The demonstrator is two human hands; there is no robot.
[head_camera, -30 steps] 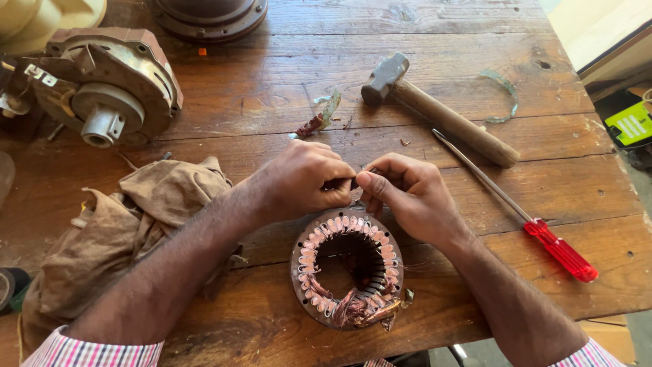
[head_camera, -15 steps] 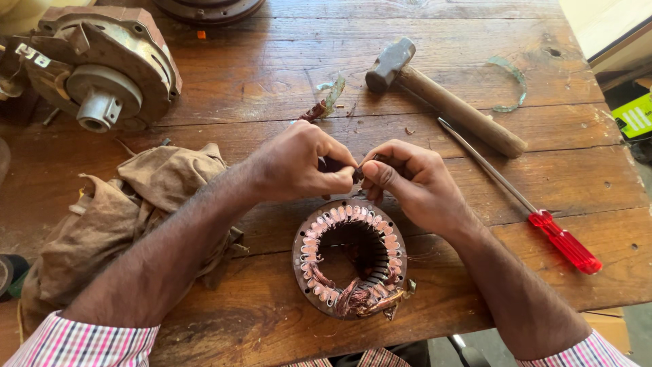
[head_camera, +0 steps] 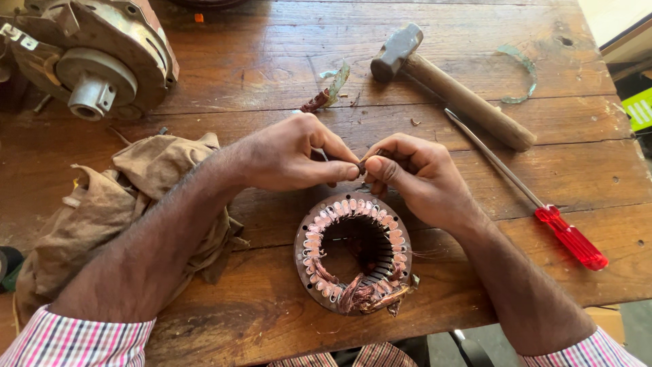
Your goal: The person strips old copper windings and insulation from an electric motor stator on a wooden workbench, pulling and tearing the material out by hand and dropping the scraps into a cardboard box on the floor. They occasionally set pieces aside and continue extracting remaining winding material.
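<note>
While both hands meet over it, the scene reads from largest to smallest:

Table: a worn wooden table (head_camera: 224,61) of wide planks, scratched and stained, fills the view.

Motor housing: a grey metal motor housing (head_camera: 95,58) with a stub shaft lies at the far left corner, well apart from the hands.

Cloth: a crumpled brown cloth (head_camera: 129,197) lies on the left, partly under the left forearm.

Hammer: a hammer (head_camera: 451,88) with a wooden handle lies on the far right side, its head pointing away from the person.

Screwdriver: a screwdriver (head_camera: 536,204) with a red handle lies slantwise just beside the hammer handle, near the right wrist.

Stator: a round motor stator (head_camera: 353,255) with copper windings stands on its flat face at the near edge of the table, just below the two hands; loose copper wire bunches at its near side.

Left hand: the left hand (head_camera: 292,153) has thumb and forefinger pinched shut on something small at the fingertips, too small to identify.

Right hand: the right hand (head_camera: 418,177) pinches the same spot, fingertips touching those of the left, other fingers curled in.

Scraps: a curled scrap of copper and insulation (head_camera: 329,92) lies beyond the hands; a thin bent green strip (head_camera: 519,78) lies far right.
</note>
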